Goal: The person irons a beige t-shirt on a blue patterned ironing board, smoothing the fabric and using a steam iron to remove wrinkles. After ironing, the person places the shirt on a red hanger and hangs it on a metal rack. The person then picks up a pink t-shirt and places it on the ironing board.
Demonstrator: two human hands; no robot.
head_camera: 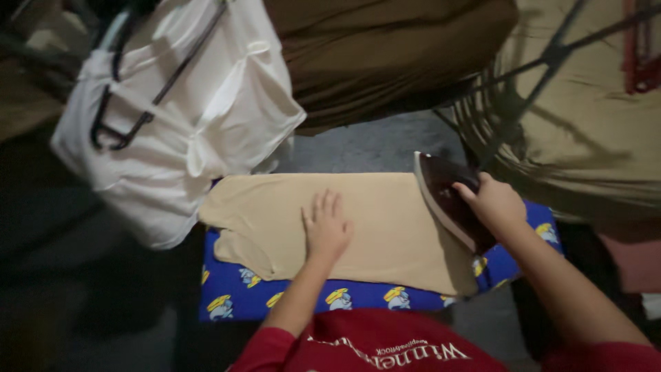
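Observation:
A tan cloth (372, 207) lies spread flat over a blue ironing board cover (241, 293) printed with small cartoon figures. My left hand (326, 224) rests palm down on the middle of the cloth, fingers apart. My right hand (494, 203) grips the handle of a dark maroon iron (444, 196), which is tilted up on its edge at the right end of the cloth, its soleplate facing left. Both arms wear red sleeves.
A white garment (186, 117) hangs on a dark hanger at the upper left, reaching down to the board's left end. A brown garment (385, 55) hangs behind the board. At the right, olive-tan fabric (592, 138) drapes over a metal rack. Grey floor shows beyond.

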